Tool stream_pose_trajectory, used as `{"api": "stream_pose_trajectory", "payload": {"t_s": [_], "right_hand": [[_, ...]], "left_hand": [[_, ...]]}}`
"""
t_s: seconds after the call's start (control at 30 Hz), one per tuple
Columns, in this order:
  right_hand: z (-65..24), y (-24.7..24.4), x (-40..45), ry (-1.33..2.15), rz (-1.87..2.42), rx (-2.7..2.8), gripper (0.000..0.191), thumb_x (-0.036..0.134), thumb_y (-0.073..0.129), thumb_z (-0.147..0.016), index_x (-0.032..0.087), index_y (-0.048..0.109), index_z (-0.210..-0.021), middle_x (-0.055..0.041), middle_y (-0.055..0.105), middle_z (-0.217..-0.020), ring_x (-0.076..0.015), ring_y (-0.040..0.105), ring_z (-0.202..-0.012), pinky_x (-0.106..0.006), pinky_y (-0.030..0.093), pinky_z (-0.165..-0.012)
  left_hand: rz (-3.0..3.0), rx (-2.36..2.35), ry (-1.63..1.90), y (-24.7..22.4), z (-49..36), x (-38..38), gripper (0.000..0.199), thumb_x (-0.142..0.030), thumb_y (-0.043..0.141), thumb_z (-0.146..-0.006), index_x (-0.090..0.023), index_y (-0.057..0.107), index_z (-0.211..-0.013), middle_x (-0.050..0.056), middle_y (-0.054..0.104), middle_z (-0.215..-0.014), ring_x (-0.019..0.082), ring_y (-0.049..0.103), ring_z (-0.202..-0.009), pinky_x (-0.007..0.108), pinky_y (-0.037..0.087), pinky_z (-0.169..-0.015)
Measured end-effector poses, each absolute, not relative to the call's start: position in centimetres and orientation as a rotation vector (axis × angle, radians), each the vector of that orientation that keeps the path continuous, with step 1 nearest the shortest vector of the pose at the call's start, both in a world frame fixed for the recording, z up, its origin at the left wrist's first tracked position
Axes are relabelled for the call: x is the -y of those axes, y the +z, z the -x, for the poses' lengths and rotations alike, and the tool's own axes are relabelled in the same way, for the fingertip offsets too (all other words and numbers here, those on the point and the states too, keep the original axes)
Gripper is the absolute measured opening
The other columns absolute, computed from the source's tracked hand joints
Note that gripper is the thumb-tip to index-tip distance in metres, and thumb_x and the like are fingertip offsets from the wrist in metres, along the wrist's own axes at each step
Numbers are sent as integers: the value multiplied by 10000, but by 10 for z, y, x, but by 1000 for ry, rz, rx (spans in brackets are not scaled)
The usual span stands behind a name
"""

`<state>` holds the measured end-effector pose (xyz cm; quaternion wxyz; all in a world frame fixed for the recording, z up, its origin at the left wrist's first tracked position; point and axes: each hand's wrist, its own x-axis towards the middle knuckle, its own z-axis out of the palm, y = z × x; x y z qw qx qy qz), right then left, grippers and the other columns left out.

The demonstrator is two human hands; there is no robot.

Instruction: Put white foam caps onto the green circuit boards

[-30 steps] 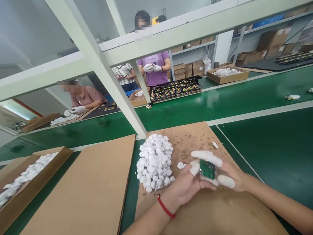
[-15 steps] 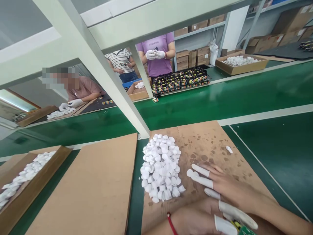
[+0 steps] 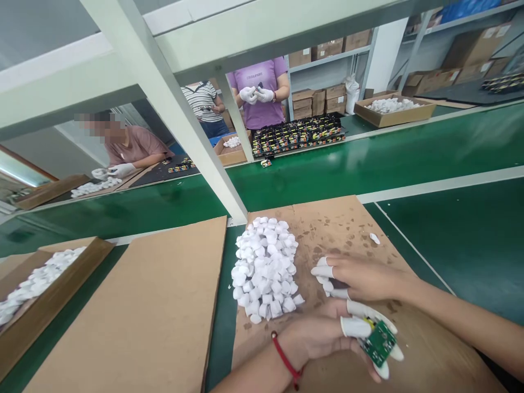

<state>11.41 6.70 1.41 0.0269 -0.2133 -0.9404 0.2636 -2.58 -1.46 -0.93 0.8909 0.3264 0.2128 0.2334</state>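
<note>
My left hand (image 3: 327,333), with a red cord bracelet at the wrist and white finger cots, grips a small green circuit board (image 3: 380,343). A bit of yellow shows at the board's upper edge. Just beyond it, my right hand (image 3: 347,275) is low over the brown cardboard sheet (image 3: 327,218), its cot-covered fingers curled round a small white piece (image 3: 326,284), partly hidden. Left of both hands lies a heap of small white pieces (image 3: 266,267), with a loose white piece (image 3: 374,238) farther right on the cardboard.
A second cardboard sheet (image 3: 135,300) lies left, beside a cardboard tray (image 3: 61,305) of white pieces. A slanting metal post (image 3: 204,147) stands ahead. Beyond the green belt (image 3: 307,174), people with white gloves work near stacked circuit boards (image 3: 298,135) and another tray (image 3: 393,117).
My left hand has risen into fuller view, bringing the circuit board with it. My right hand's fingers, outstretched before, have curled in around the white piece. The view has shifted slightly.
</note>
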Motion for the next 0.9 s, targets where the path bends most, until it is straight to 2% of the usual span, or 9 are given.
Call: {"api": "stream_pose_trajectory", "payload": {"t_s": [0.07,0.13,0.27,0.43,0.5,0.6,0.7,0.8,0.9], "right_hand": [[-125,13,-60,941,789,2763,289,8,489,-667,182,568,-884,-50,538,-914,-179,528,-806,-270,447,-665],[-135,12,-55,1076,876,2554,315,55,493,-736,190,561,-1012,-64,540,-978,-181,544,-868,-285,466,-739],[-153,10,-58,1347,914,2117,360,300,540,-836,197,506,-1180,-85,557,-1039,-216,540,-1019,-351,447,-893],[-163,5,-62,1439,967,1896,394,382,591,-800,173,583,-1134,-83,609,-941,-215,593,-911,-363,484,-845],[-164,4,-60,1441,952,1897,391,388,588,-800,170,603,-1124,-76,619,-886,-199,605,-838,-348,512,-784],[-166,5,-55,1411,951,1933,367,382,590,-803,170,625,-1100,-66,632,-849,-185,610,-801,-336,516,-781],[-169,6,-53,1358,992,1998,334,367,564,-833,198,604,-1118,-50,642,-879,-174,614,-843,-306,510,-809],[-171,8,-55,1291,996,2106,339,349,544,-854,220,544,-1167,-35,640,-889,-167,614,-878,-284,514,-812],[-171,9,-57,1217,928,2225,306,340,538,-859,225,568,-1141,-64,623,-1068,-196,575,-1033,-312,477,-907]], "left_hand": [[-652,-438,542,-10,25,14,519,-437,739,-607,-67,664,-962,131,658,-814,154,611,-592,263,494,-522],[-632,-434,599,-11,24,14,518,-426,754,-596,-67,656,-956,144,660,-836,161,612,-599,277,499,-530],[-582,-478,737,-6,24,11,436,-324,764,-614,-103,654,-973,119,673,-815,156,623,-629,272,500,-581],[-492,-499,886,-3,26,9,463,-252,766,-605,-88,650,-1022,137,685,-852,183,640,-727,269,493,-663],[-462,-507,943,-5,26,9,375,-223,743,-632,-103,671,-980,132,685,-895,195,644,-760,269,486,-679],[-405,-534,1001,-6,25,8,238,-182,714,-665,-160,699,-901,84,689,-906,192,649,-755,275,486,-673],[-384,-546,1027,-5,24,7,223,-201,706,-682,-174,701,-903,72,691,-880,199,639,-786,285,488,-672],[-391,-513,1037,-1,24,7,269,-242,709,-689,-150,691,-941,102,688,-929,226,612,-910,319,480,-768],[-369,-456,1026,1,24,7,242,-251,687,-715,-142,690,-932,120,677,-998,244,589,-982,356,462,-836]]}}
